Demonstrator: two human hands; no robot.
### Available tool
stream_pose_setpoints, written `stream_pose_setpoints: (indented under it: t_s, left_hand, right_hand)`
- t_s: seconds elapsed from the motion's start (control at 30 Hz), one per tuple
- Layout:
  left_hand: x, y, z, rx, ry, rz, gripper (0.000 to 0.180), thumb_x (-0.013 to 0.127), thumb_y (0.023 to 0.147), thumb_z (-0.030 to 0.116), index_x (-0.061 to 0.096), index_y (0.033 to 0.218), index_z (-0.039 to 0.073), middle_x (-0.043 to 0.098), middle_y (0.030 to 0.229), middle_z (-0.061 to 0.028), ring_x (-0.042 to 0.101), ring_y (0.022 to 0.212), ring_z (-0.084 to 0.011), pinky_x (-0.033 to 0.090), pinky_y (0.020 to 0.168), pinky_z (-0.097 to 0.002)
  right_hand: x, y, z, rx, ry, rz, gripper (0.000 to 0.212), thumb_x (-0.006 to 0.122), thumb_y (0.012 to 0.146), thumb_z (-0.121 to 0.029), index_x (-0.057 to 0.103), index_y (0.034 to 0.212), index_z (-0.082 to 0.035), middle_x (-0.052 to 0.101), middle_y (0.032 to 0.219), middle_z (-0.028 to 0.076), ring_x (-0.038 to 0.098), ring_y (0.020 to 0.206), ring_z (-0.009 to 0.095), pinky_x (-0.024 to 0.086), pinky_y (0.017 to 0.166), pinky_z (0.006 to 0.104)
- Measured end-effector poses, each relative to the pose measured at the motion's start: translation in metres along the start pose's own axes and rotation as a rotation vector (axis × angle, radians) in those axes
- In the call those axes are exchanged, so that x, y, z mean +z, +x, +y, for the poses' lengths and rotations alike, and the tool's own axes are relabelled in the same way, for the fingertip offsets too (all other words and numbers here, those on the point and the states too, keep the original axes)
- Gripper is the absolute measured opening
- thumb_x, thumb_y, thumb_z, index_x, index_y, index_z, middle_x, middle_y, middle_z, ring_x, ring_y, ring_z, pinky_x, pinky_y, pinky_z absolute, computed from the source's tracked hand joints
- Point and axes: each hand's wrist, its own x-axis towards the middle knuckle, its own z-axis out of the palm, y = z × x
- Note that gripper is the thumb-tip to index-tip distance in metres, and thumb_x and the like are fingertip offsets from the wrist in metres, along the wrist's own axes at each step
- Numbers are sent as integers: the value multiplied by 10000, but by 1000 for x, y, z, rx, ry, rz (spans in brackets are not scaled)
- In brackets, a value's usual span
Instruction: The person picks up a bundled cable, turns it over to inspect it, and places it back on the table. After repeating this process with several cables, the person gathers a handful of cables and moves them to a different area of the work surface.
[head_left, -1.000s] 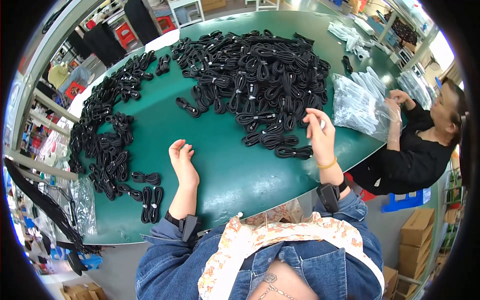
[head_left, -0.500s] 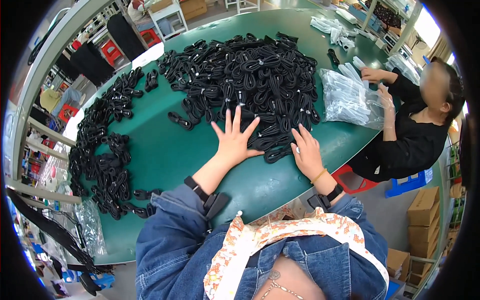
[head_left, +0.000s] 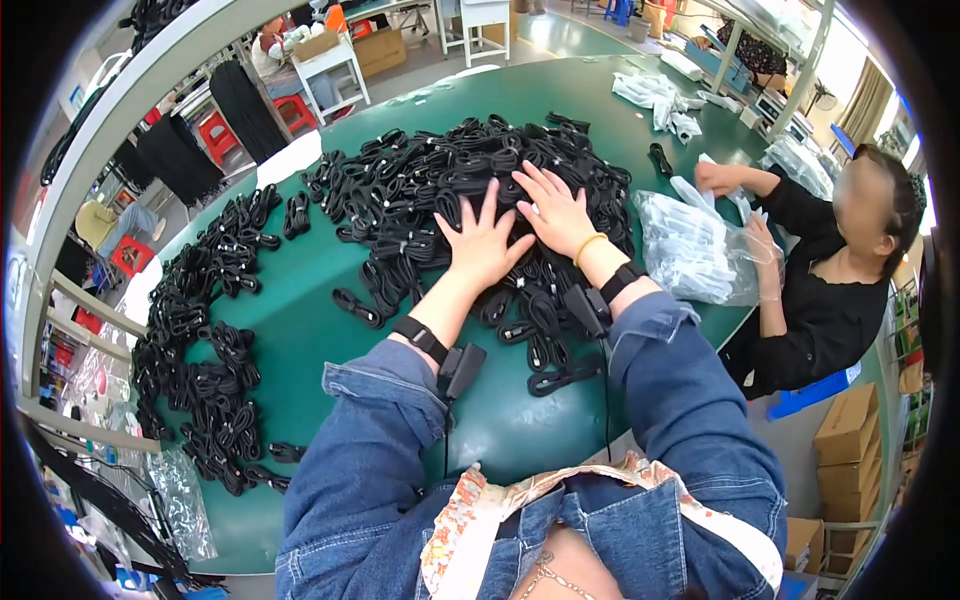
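Observation:
A heap of coiled black cables [head_left: 400, 170], each bundle tied in the middle, covers the centre of the green table. My left hand [head_left: 482, 248] lies on the near side of the heap, fingers spread wide and palm down. Close beside it, to the right and slightly farther in, my right hand [head_left: 560, 218] rests flat on the bundles with its fingers stretched out. Neither hand is closed around a bundle. Toward me from my right hand, a few bundles trail off the heap, the nearest being a single coiled cable [head_left: 562, 378].
More cable bundles [head_left: 215, 385] curve along the table's left side. At right, a co-worker [head_left: 825, 270] handles a clear bag [head_left: 690, 245] of whitish plastic sleeves. Other plastic sleeves [head_left: 655, 98] lie at the far right. A metal frame post [head_left: 75, 170] stands at left.
My right hand has moved from the heap's near right edge up onto the heap. My left hand has gone farther in. The view has tilted, so the table sits lower.

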Motion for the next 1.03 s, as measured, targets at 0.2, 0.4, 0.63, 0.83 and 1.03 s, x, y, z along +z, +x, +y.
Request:
stream_pose_setpoints:
  t_s: [0.2,0.4,0.63,0.83,1.03]
  left_hand:
    - [38,24,7,43,-76,64,496,461,770,500,497,1151,185,175,1390,-52,181,1256,-347,29,907,-676]
    - [33,11,-7,42,-535,55,399,562,752,328,534,1092,122,310,1330,-102,273,1230,-314,128,962,-594]
    - [-51,-78,-132,-263,-97,353,338,548,732,256,550,1048,136,395,1255,-134,404,1134,-285,293,883,-525]
    - [2,-115,-112,-508,46,-177,536,397,819,488,350,1271,204,202,1374,-133,195,1228,-426,145,942,-610]
    - [48,-93,-32,-734,113,-10,780,401,745,633,200,1343,174,115,1399,-125,161,1257,-387,106,946,-621]
  right_hand:
    - [25,37,40,268,-2,76,495,426,838,-341,268,1302,-270,211,1383,27,214,1263,241,173,927,634]
    - [17,13,41,307,-14,21,523,428,841,-307,235,1321,-229,231,1373,70,227,1259,257,168,953,588]
    - [-24,-167,-37,-88,-62,-30,491,473,816,-238,336,1279,-151,234,1366,119,218,1261,294,191,949,547]
    - [10,-207,-22,-95,-170,-126,431,482,812,-300,408,1231,-233,237,1363,117,211,1253,325,180,918,610]
    - [22,-157,16,-71,-291,24,488,510,792,-369,366,1254,-308,224,1373,89,204,1252,332,180,913,631]
